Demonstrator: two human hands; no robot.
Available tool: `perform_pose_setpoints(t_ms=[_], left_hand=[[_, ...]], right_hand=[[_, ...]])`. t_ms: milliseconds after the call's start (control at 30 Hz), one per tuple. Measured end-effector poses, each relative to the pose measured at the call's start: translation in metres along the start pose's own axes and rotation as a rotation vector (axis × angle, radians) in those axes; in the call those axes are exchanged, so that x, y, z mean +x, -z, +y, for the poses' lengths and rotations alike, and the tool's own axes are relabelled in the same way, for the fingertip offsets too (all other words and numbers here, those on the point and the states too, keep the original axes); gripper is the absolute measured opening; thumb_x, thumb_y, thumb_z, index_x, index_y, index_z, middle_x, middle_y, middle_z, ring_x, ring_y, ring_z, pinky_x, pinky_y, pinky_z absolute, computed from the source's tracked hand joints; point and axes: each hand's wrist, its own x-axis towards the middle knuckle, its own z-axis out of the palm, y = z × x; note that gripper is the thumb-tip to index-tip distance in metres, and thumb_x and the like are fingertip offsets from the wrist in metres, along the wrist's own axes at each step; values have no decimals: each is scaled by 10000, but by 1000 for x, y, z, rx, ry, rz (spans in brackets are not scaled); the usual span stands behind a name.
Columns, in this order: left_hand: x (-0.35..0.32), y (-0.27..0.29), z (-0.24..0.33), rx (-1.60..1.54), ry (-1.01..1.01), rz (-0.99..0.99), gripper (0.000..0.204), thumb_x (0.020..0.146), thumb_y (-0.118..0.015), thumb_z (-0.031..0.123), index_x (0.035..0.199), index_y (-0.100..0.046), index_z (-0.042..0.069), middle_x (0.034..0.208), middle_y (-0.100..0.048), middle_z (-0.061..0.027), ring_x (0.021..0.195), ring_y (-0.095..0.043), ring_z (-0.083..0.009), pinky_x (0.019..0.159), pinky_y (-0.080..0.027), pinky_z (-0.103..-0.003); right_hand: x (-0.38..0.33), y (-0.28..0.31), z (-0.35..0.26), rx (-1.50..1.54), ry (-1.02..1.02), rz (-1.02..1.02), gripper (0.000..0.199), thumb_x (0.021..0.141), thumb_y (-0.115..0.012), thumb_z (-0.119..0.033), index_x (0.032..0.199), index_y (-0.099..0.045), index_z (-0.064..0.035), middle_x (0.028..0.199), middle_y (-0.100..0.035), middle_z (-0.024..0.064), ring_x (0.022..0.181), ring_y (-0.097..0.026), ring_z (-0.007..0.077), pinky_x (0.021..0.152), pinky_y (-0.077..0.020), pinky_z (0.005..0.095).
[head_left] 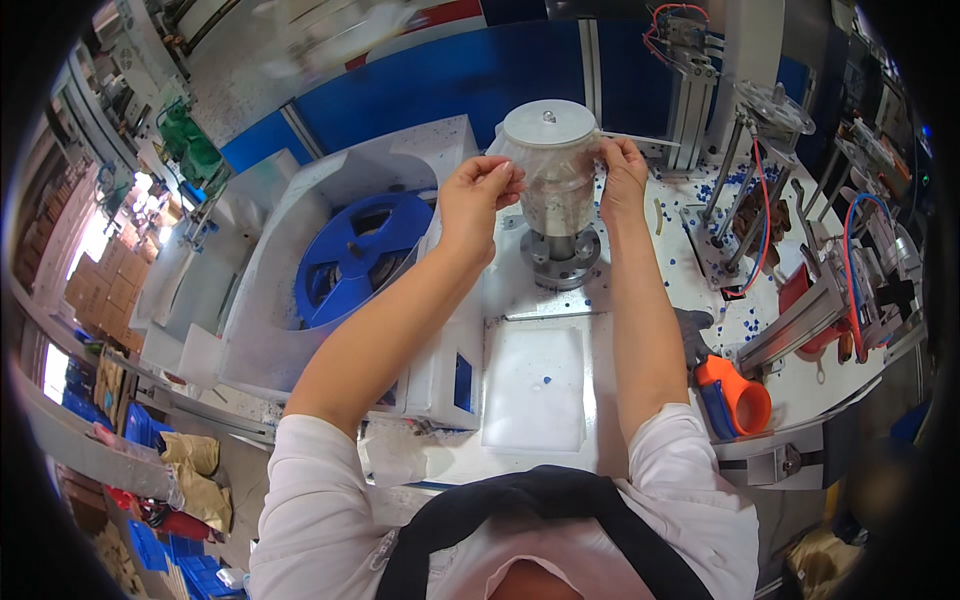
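Head view, looking down on a white counter (pixel 672 268) past two bare forearms in short white sleeves. At the far middle, between the hands, stands the work in hand: a cloudy, crinkled cylinder (pixel 560 195), upright under a round white lid (pixel 550 125) with a small knob. It stands on a dark metal base (pixel 562 265), which seems to be there to steady it and raise it to a handy height.

To the left, a large white tub (pixel 250 310) cradles a blue wheel (pixel 330 250), probably to keep it from rolling. Nearer, a white sheet (pixel 535 410) lies flat on the counter in front of the base. To the right, an orange tool (pixel 715 375) rests near the counter's edge, seemingly within easy reach. Small blue bits (pixel 742 180) are strewn across the far right.

Both hands are raised to the cylinder's upper part, one each side, perhaps so that both sides can be worked together. The left hand (pixel 482 195) has its fingers bent, thumb and forefinger close together beside the cylinder; I cannot tell whether they pinch anything. The right hand (pixel 622 178) has its fingers curled in at the cylinder's edge, just below the lid; its grip is likewise unclear.
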Motion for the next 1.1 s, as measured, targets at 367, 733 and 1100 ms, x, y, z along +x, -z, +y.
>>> perform_pose_setpoints(t_ms=[367,733,1100], left_hand=[[16,-26,-24,252,-177,176,122,931,-561,167,957,-534,50,885,-590,-53,704,-520,-116,669,-457,-285],[24,-8,-41,252,-82,302,206,924,-551,225,961,-468,40,856,-530,-91,758,-499,-204,697,-427,-347],[16,-37,-43,300,-88,98,290,839,-639,196,1016,-501,13,947,-575,-121,825,-539,-253,776,-440,-351]], right_hand=[[-9,-22,-11,-103,-252,46,140,882,-582,-178,959,-558,-63,915,-575,39,871,-537,145,721,-449,285],[-53,-40,16,-881,479,176,429,945,-470,-262,1282,-429,0,1265,-496,182,1184,-459,326,1016,-327,398],[-195,-28,-43,-799,399,-178,608,909,-544,-282,1406,-331,-4,1463,-325,190,1363,-276,367,1112,-216,446]])
